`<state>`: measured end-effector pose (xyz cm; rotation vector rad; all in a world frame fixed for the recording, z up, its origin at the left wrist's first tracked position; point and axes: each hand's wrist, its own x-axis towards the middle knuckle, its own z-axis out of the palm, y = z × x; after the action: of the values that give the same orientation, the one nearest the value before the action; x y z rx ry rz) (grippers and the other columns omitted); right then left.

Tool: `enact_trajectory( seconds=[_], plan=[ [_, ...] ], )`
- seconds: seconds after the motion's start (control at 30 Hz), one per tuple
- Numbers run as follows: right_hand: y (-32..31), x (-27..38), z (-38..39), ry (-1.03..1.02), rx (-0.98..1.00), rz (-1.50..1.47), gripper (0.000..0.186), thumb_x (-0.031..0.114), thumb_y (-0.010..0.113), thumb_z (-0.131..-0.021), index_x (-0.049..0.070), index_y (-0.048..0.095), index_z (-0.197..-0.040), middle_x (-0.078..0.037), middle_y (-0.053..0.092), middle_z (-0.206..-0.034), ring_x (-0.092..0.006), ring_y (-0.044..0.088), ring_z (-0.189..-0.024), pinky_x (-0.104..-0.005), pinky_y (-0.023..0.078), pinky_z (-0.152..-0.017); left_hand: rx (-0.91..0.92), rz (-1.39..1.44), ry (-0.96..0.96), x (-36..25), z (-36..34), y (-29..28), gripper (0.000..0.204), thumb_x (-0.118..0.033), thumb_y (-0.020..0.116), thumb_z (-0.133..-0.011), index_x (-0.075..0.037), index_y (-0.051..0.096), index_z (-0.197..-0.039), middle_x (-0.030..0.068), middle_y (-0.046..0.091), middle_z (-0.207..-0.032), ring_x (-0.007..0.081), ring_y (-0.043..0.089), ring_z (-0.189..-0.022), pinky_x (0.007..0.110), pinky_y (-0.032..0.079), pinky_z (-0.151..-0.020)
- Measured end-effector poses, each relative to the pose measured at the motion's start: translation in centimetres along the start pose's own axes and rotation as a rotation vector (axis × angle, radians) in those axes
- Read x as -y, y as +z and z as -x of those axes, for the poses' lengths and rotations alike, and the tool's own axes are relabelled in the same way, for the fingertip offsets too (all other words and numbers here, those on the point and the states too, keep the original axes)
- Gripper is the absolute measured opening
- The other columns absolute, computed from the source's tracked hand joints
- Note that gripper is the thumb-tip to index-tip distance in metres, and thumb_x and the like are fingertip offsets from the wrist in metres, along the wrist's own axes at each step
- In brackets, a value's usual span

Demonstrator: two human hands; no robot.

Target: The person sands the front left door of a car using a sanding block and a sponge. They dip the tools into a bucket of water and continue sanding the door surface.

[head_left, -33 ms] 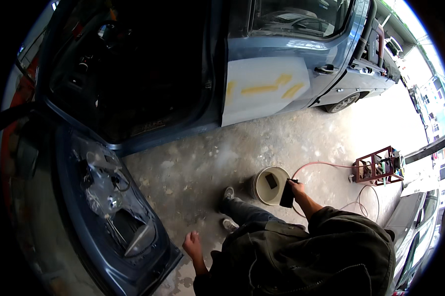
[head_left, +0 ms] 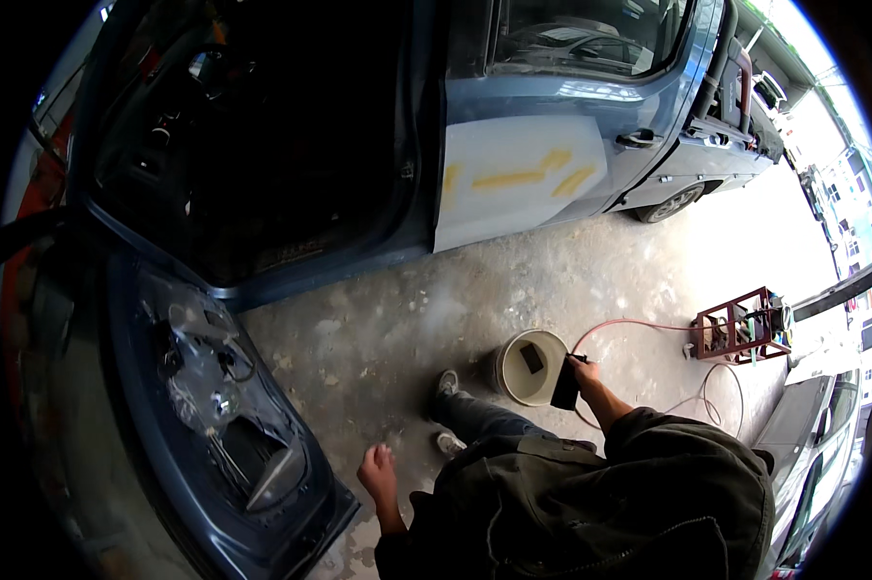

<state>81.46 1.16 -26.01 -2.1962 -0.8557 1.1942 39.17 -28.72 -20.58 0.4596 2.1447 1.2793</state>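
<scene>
My right hand point(head_left: 585, 371) grips a black, flat, rectangular piece point(head_left: 567, 385) at the right rim of a cream bucket point(head_left: 526, 387). A smaller dark rectangle point(head_left: 531, 359) is visible inside the bucket. My left hand point(head_left: 378, 467) hangs low with its fingers curled and nothing visible in them, to the right of the open blue vehicle door point(head_left: 320, 503), whose inner metalwork is exposed.
A blue pickup point(head_left: 421, 116) spans the top, with a grey rear-door patch point(head_left: 513, 213) marked in yellow. A red hose point(head_left: 629, 320) loops by a red metal rack point(head_left: 735, 338). A silver car point(head_left: 793, 425) stands right; concrete floor point(head_left: 387, 309) lies between.
My left hand is slightly higher, and the black piece in my right hand has shifted a little down and right. The view has shifted very slightly.
</scene>
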Motion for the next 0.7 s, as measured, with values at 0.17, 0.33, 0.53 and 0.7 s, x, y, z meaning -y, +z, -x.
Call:
enact_trajectory(
  seconds=[0.17, 0.33, 0.53, 0.7],
  plan=[
    [1.9, 0.9, -2.9, -0.027, -0.038, -0.058, 0.032, 0.025, 0.073, -0.087, -0.006, 0.069, -0.097, -0.010, 0.071, -0.085, -0.0192, 0.067, -0.073, -0.0355, 0.054, -0.067, 0.210, -0.034, 0.190, -10.8, -10.4, 4.1, 0.020, -0.017, 0.062, -0.097, 0.002, 0.068, -0.099, 0.0110, 0.073, -0.083, 0.0164, 0.071, -0.072, 0.028, 0.054, -0.069],
    [8.0, 9.0, -0.6, -0.106, 0.096, -0.165, 0.031, 0.028, 0.069, -0.091, -0.003, 0.071, -0.095, -0.006, 0.069, -0.080, -0.0148, 0.063, -0.070, -0.0316, 0.051, -0.065, 0.352, -0.068, 0.364, -19.6, -19.9, 8.3, 0.021, -0.019, 0.060, -0.099, 0.000, 0.069, -0.103, 0.0094, 0.074, -0.088, 0.0149, 0.070, -0.074, 0.026, 0.053, -0.065],
    [10.3, 15.4, 1.6, -0.175, 0.126, -0.266, 0.026, 0.026, 0.069, -0.092, 0.000, 0.067, -0.095, -0.003, 0.067, -0.079, -0.0117, 0.060, -0.069, -0.0309, 0.049, -0.064, 0.468, -0.006, 0.617, -30.9, -29.1, 16.0, 0.023, -0.022, 0.061, -0.099, -0.001, 0.069, -0.102, 0.0111, 0.075, -0.089, 0.0180, 0.072, -0.078, 0.029, 0.054, -0.072],
    [12.0, 18.4, 6.4, -0.269, 0.053, -0.338, 0.023, 0.023, 0.069, -0.093, 0.000, 0.068, -0.095, -0.001, 0.066, -0.081, -0.0088, 0.058, -0.072, -0.0279, 0.048, -0.066, 0.533, 0.113, 0.751, -40.3, -34.7, 22.3, 0.030, -0.024, 0.047, -0.105, -0.003, 0.068, -0.111, 0.0084, 0.072, -0.095, 0.0174, 0.069, -0.079, 0.028, 0.052, -0.061]
  ],
)
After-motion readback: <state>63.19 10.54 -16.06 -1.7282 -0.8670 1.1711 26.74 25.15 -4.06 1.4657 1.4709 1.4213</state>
